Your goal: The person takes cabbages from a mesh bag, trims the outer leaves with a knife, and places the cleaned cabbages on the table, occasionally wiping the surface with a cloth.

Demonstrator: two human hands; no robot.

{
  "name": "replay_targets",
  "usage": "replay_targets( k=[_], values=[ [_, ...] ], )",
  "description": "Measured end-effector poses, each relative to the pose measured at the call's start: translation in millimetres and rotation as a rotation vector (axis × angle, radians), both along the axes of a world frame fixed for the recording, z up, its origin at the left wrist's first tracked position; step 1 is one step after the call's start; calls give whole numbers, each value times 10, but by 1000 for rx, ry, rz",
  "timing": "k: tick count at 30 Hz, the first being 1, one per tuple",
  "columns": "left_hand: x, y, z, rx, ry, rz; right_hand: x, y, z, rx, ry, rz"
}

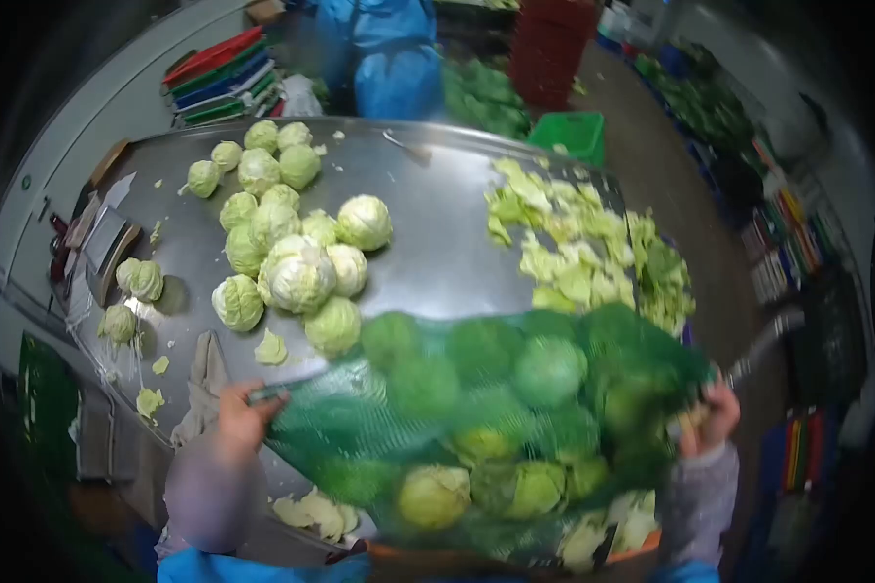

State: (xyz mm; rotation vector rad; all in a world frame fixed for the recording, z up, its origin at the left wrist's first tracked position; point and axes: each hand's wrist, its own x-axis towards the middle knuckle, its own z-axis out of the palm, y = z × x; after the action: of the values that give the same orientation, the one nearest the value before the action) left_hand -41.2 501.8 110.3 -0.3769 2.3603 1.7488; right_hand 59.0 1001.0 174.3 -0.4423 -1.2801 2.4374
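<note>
A green mesh net (340, 408) is stretched between both hands, its near part over several cabbages (436, 496). More cabbages show through the mesh. My left hand (245, 416) is closed on the net's left corner, with a small dark piece between thumb and fingers. At the opposite side my right hand (712, 420) grips the bunched edge of the net. Beyond the net, a pile of pale green cabbages (299, 272) lies on the metal table (433, 257). A greyish cloth (204, 384) lies just past my left hand.
Trimmed cabbage leaves (578, 243) are heaped at the table's right side. A knife (404, 146) lies near the far edge. Behind the table are a person in blue (389, 68), a green crate (569, 136) and stacked crates (222, 83). Loose leaves (318, 513) lie close to me.
</note>
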Motion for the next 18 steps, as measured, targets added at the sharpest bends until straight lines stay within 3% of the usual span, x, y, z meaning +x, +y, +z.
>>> replay_targets(
  k=[3, 5, 6, 7, 9, 10, 11, 12, 13, 14, 15, 16, 17, 18],
  values=[
    [-183, -384, 214, -137, 166, 108, -180, -59, -145, -107, 124, 173],
    [-353, -837, 191, -228, 249, 169, -200, 204, -289, -131, 270, 104],
    [-423, -974, 316, -189, 198, 165, -179, 166, -215, -136, 179, -129],
    [-591, -1339, 84, -203, 280, 217, -147, 108, -141, -135, 95, -353],
    [-889, -2045, -377, -517, 173, 150, 67, 262, -496, 128, -216, -387],
    [-877, -2148, -510, -799, 198, 57, 439, 679, -1121, 536, -552, -335],
    [-857, -2221, -600, -1078, 234, -43, 692, 349, -1066, 775, -830, -286],
    [-767, -2001, -508, -1353, 330, -54, 1098, 291, -1542, 773, -665, -461],
    [-620, -1630, -392, -1226, 608, -76, 1435, 40, -1739, 653, -611, -550],
    [-528, -1324, -392, -958, 700, -150, 1726, -349, -1640, 188, -522, -431],
    [-288, -839, -337, -608, 653, -184, 1973, -655, -1757, -319, -147, -243],
    [-33, -397, -217, -444, 531, -360, 2126, -968, -1897, -413, -153, -242],
    [300, 71, -94, -330, 384, -509, 2283, -1205, -2143, -649, 107, 20],
    [465, 338, -193, -224, 465, -799, 2212, -1539, -2033, -585, -99, -71]
  ],
)
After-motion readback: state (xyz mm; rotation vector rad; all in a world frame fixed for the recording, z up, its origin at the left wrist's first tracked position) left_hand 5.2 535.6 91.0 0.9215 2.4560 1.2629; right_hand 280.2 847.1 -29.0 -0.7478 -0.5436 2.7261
